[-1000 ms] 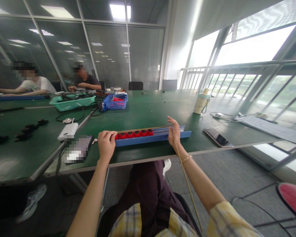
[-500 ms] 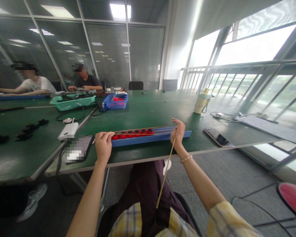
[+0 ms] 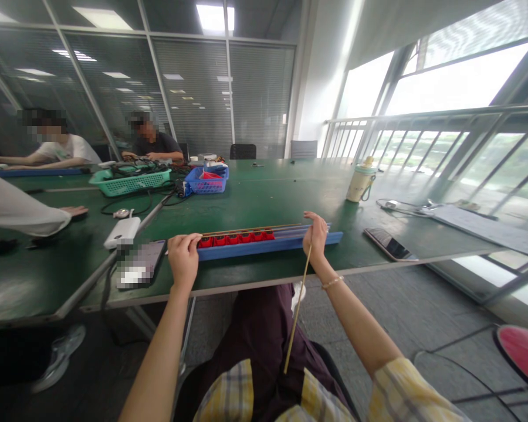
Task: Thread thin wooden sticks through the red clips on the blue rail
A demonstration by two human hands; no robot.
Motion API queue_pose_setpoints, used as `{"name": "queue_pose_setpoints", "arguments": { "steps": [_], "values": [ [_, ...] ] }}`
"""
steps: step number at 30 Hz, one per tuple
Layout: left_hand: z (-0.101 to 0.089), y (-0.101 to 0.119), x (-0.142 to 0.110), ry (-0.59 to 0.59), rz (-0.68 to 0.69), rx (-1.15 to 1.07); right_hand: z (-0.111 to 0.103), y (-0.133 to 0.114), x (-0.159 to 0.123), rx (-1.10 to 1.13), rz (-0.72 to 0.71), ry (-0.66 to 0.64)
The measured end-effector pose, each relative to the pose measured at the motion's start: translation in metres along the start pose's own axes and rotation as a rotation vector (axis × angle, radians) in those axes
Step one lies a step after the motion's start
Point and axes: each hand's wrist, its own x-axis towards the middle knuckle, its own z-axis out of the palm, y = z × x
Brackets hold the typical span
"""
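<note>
A long blue channel-shaped tray lies along the table's near edge. Several red blocks with dark tops sit in a row in its left part. A thin yellowish rod runs along the far side of the blocks. My left hand is closed at the tray's left end, its fingertips pinching the end there. At the right end, my right hand is curled against the tray. A thin wooden stick hangs from its palm, slanting down over my lap; the grip on it is partly hidden.
Phones and a white power bank lie on the green table. A bottle stands to the right. Green and blue baskets are farther back. A person's sleeved arm reaches in from the left.
Another person's arm has come in from the left over the dark parts. The rod seen across the blocks' front no longer shows there. The hanging stick's lower end has shifted slightly right.
</note>
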Motion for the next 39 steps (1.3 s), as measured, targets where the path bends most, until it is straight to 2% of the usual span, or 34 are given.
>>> {"name": "queue_pose_setpoints", "arguments": {
  "steps": [6,12,20,26,36,39],
  "values": [
    [0.0,0.0,0.0,-0.013,-0.011,0.0,0.0,-0.002,0.0,-0.025,0.025,-0.039],
    [-0.001,0.0,-0.001,-0.041,0.017,0.016,-0.003,-0.002,0.0,-0.107,0.066,0.015],
    [-0.004,0.004,-0.003,-0.053,0.027,0.012,-0.002,-0.007,-0.001,-0.317,0.267,0.057],
    [-0.006,0.005,-0.004,-0.076,0.048,0.007,-0.003,-0.013,-0.001,-0.458,0.402,-0.004],
    [-0.007,0.009,-0.006,-0.039,0.069,0.038,-0.002,-0.006,-0.001,-0.402,0.202,0.02],
    [-0.007,0.01,-0.006,-0.041,0.064,0.047,-0.003,-0.003,-0.001,-0.38,0.099,0.021]
  ]
}}
